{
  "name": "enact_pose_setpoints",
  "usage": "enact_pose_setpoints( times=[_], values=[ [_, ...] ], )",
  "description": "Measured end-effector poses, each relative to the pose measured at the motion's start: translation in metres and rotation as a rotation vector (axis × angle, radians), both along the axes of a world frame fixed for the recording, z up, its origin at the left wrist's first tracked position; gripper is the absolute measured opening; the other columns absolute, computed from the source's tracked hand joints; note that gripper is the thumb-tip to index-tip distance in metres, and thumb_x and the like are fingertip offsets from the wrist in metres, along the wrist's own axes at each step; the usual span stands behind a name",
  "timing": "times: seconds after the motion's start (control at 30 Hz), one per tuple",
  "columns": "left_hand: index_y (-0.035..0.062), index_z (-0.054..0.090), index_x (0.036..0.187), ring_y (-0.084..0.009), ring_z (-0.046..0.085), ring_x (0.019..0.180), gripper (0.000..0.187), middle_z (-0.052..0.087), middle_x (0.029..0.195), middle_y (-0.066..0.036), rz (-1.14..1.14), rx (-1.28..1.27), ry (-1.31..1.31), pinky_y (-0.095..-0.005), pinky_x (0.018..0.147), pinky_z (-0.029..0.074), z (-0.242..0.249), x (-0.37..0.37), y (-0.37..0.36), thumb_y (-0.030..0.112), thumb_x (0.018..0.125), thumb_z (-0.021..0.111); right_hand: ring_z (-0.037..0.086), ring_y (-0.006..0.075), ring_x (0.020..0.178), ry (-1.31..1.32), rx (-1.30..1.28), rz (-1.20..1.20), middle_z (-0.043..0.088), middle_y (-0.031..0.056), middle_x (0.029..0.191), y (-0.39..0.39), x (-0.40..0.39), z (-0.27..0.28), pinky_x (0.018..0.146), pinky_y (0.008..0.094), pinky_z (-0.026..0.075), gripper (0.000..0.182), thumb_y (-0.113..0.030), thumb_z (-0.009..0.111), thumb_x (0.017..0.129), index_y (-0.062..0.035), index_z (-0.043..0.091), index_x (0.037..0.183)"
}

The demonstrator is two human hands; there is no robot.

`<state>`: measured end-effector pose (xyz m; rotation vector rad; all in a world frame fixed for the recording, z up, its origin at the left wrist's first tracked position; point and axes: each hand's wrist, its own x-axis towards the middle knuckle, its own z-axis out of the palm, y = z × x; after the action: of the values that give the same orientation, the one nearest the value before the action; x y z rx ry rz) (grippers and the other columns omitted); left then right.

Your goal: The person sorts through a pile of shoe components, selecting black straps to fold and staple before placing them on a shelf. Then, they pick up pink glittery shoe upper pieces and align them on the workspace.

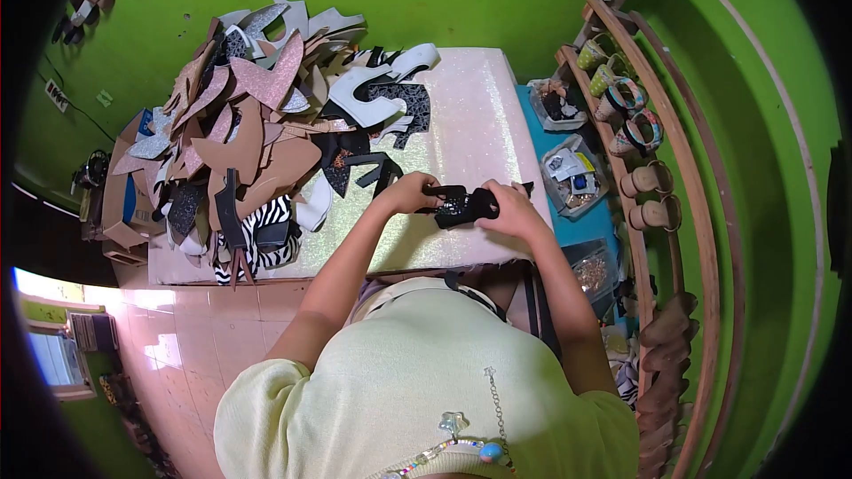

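A small black shoe upper piece point(480, 205) with a shiny speckled patch is held just above the pale glittery tabletop. My left hand point(412, 193) pinches its left end, fingers closed on the dark edge. On the other side my right hand point(513, 211) grips it between thumb and fingers. A dark tip of material sticks out beyond the right fingers. To the left of my left hand lies a black cut-out piece point(377, 170), not touched by either hand.
A large heap of cut shoe pieces point(257, 137) covers the table's left side. The table point(484, 89) has a shiny pale cover. Plastic tubs point(572, 179) stand along the right on a teal surface. Beside them, a wooden rack point(683, 204) holds several sandals point(652, 179).
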<state>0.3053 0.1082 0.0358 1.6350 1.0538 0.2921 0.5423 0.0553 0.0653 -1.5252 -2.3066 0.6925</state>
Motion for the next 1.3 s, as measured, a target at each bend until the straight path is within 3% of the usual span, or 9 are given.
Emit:
enact_pose_setpoints(
  times=[0.07,0.1,0.17,0.27,0.4,0.53,0.6,0.8,1.3],
  values=[
    [-0.0013,0.063,0.088,-0.0125,0.056,0.061,0.019,0.062,0.069,-0.008,0.002,-0.02,-0.009,-0.0277,0.059,0.045,-0.025,0.006,0.004,0.013,0.075,0.067,0.059,0.0355,0.08,0.098,-0.143,-0.048,0.063,0.0165,0.085,0.003,0.018,-0.006,0.075,0.0386,0.044,0.057,-0.032,0.077,0.055,-0.0065,0.051,0.098],
    [-0.001,0.063,0.086,-0.0116,0.056,0.059,0.018,0.061,0.067,-0.007,0.015,-0.04,-0.015,-0.0272,0.058,0.045,-0.033,0.008,0.005,0.015,0.077,0.066,0.06,0.0349,0.08,0.09,-0.209,-0.121,0.062,0.0171,0.085,0.004,0.023,-0.004,0.072,0.0377,0.045,0.042,-0.033,0.07,0.066,-0.006,0.055,0.095],
    [-0.0012,0.064,0.086,-0.0109,0.055,0.057,0.02,0.061,0.067,-0.006,0.005,-0.013,0.044,-0.0262,0.055,0.045,-0.032,0.013,0.002,0.019,0.081,0.063,0.06,0.0337,0.081,0.115,-0.232,-0.221,0.063,0.0155,0.085,0.018,0.039,-0.028,0.071,0.0383,0.045,0.026,-0.031,0.055,0.079,-0.0072,0.059,0.089],
    [-0.0049,0.063,0.093,-0.012,0.055,0.053,0.029,0.061,0.072,-0.007,0.107,-0.185,-0.119,-0.0262,0.051,0.046,-0.03,0.023,-0.01,0.022,0.089,0.053,0.06,0.0319,0.083,-0.059,-0.172,-0.249,0.063,0.0136,0.087,0.027,0.05,-0.04,0.076,0.0421,0.042,0.027,-0.027,0.043,0.085,-0.0095,0.062,0.086],
    [-0.0066,0.059,0.091,-0.016,0.058,0.052,0.029,0.061,0.073,-0.008,0.118,-0.196,-0.171,-0.0282,0.052,0.049,-0.055,0.03,-0.01,0.021,0.09,0.049,0.059,0.029,0.09,-0.184,-0.147,-0.267,0.064,0.012,0.089,0.038,0.052,-0.046,0.087,0.0521,0.031,0.025,-0.027,0.043,0.084,-0.0125,0.063,0.088],
    [-0.0033,0.056,0.087,-0.0156,0.06,0.056,0.027,0.061,0.073,-0.007,0.165,-0.166,-0.162,-0.0284,0.051,0.046,-0.069,0.032,-0.011,0.022,0.09,0.048,0.059,0.0294,0.089,-0.331,-0.105,-0.237,0.064,0.0114,0.09,0.045,0.047,-0.051,0.086,0.053,0.032,0.025,-0.026,0.043,0.084,-0.0139,0.064,0.088],
    [-0.0026,0.058,0.093,-0.0223,0.063,0.066,0.026,0.062,0.078,-0.016,0.259,-0.076,-0.033,-0.0334,0.058,0.051,-0.071,0.034,-0.012,0.022,0.085,0.054,0.059,0.0291,0.089,-0.391,-0.144,-0.212,0.064,0.012,0.09,0.047,0.043,-0.051,0.087,0.0533,0.031,0.024,-0.025,0.043,0.084,-0.0143,0.063,0.09],
    [0.0044,0.062,0.091,-0.0315,0.06,0.084,0.03,0.063,0.087,-0.015,0.287,0.314,0.447,-0.0403,0.073,0.048,-0.044,0.037,-0.025,0.032,0.08,0.059,0.057,0.0283,0.092,-0.43,-0.082,-0.242,0.063,0.0116,0.088,0.047,0.035,-0.065,0.092,0.0521,0.026,0.021,-0.025,0.044,0.084,-0.0113,0.059,0.091],
    [0.0064,0.057,0.09,-0.0324,0.061,0.075,0.028,0.063,0.078,-0.015,0.371,0.426,0.497,-0.0413,0.065,0.048,-0.054,0.034,-0.024,0.031,0.078,0.062,0.05,0.0246,0.098,-0.362,0.145,-0.305,0.059,0.0054,0.087,0.028,0.028,-0.07,0.1,0.0571,0.017,0.013,-0.023,0.063,0.074,-0.0115,0.061,0.08]
  ],
)
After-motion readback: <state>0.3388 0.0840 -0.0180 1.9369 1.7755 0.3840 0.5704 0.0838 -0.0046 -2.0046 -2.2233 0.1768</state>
